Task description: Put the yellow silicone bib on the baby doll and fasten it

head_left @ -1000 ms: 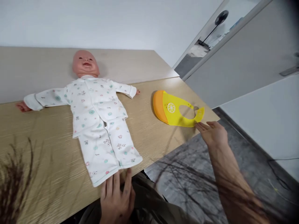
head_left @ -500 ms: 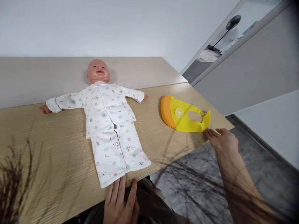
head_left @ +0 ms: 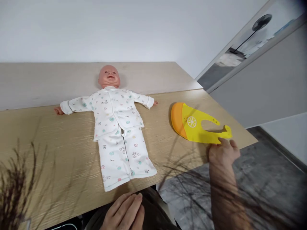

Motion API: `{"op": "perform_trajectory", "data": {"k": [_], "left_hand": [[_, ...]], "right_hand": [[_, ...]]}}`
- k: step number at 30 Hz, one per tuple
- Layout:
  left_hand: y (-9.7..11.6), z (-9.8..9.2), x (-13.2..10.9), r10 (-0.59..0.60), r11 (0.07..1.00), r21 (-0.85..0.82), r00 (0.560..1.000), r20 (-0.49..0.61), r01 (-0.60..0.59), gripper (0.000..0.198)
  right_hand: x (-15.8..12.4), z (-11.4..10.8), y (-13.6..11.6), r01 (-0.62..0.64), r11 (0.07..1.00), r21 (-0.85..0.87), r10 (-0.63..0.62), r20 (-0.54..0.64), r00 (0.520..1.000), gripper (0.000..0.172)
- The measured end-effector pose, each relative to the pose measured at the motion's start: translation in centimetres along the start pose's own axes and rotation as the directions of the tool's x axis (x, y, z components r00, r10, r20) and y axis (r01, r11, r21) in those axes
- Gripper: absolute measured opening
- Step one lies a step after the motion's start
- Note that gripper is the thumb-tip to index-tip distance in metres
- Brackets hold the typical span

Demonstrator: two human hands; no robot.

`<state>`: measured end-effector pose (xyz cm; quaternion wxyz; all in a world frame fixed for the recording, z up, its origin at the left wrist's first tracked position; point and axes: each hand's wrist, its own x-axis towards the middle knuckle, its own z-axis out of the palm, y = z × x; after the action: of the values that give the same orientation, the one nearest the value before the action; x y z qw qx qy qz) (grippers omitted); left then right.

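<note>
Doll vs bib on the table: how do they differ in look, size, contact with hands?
- Look: the doll is dressed in white with small prints; the bib is plain yellow with an orange end and one white citrus-slice print.
- Size: the doll is clearly larger than the bib.
- Contact: the right hand touches the bib's edge; neither hand appears to touch the doll.
Shared: both lie on the wooden table.

A paler board (head_left: pixel 148 76) runs along the far edge of the wooden table (head_left: pixel 59 153), with a white wall (head_left: pixel 107 28) behind it. Beyond the table's far right corner, an opening (head_left: pixel 226 60) shows a dark round head (head_left: pixel 262 22) on a thin slanting pole (head_left: pixel 245 41); a grey panel (head_left: pixel 261 80) slants beside the opening. Grey floor (head_left: pixel 268 153) lies past the near right corner.
</note>
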<state>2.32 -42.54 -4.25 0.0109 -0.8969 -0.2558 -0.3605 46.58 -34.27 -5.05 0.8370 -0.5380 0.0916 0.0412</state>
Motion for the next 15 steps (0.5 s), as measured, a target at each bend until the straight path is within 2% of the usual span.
{"op": "perform_trajectory", "data": {"k": [3,4,5,8,10,12,14,15], "left_hand": [[-1.1,-1.3,2.3,0.065,0.996,-0.064,0.998,0.018,-0.064,0.024],[-1.6,-1.6,3.3,0.063,0.995,-0.08,0.997,-0.036,-0.066,0.024],[-2.1,-1.8,4.4,0.037,0.996,-0.08,0.994,-0.105,-0.046,0.023],[-3.8,-1.8,8.2,0.046,0.998,-0.03,0.994,-0.098,-0.05,0.025],[-5.2,-1.4,10.8,0.024,1.0,-0.017,0.995,-0.093,-0.026,0.028],[-6.8,-0.8,13.2,-0.071,0.996,-0.051,0.996,-0.059,0.068,0.023],[-8.9,-0.1,15.4,-0.228,0.968,-0.104,0.974,-0.006,0.227,0.022],[-10.1,0.1,16.6,-0.324,0.936,-0.132,0.945,0.04,0.326,0.025]], "right_hand": [[0.4,1.9,0.9,0.079,0.997,-0.007,-0.079,0.01,0.997,0.048],[0.5,2.6,0.8,0.095,0.995,-0.02,-0.094,0.013,0.995,0.049],[0.5,3.2,0.6,0.111,0.993,-0.029,-0.11,0.018,0.994,0.048],[-0.5,5.2,-1.1,0.161,0.987,0.021,-0.162,0.127,0.978,0.046],[-2.3,6.9,-2.9,0.212,0.969,0.126,-0.241,0.299,0.924,0.046],[-5.0,8.9,-5.0,0.219,0.952,0.213,-0.293,0.429,0.855,0.043],[-8.4,11.0,-7.2,0.197,0.946,0.256,-0.309,0.538,0.784,0.024],[-10.2,12.0,-8.3,0.208,0.935,0.287,-0.346,0.613,0.71,0.022]]}}
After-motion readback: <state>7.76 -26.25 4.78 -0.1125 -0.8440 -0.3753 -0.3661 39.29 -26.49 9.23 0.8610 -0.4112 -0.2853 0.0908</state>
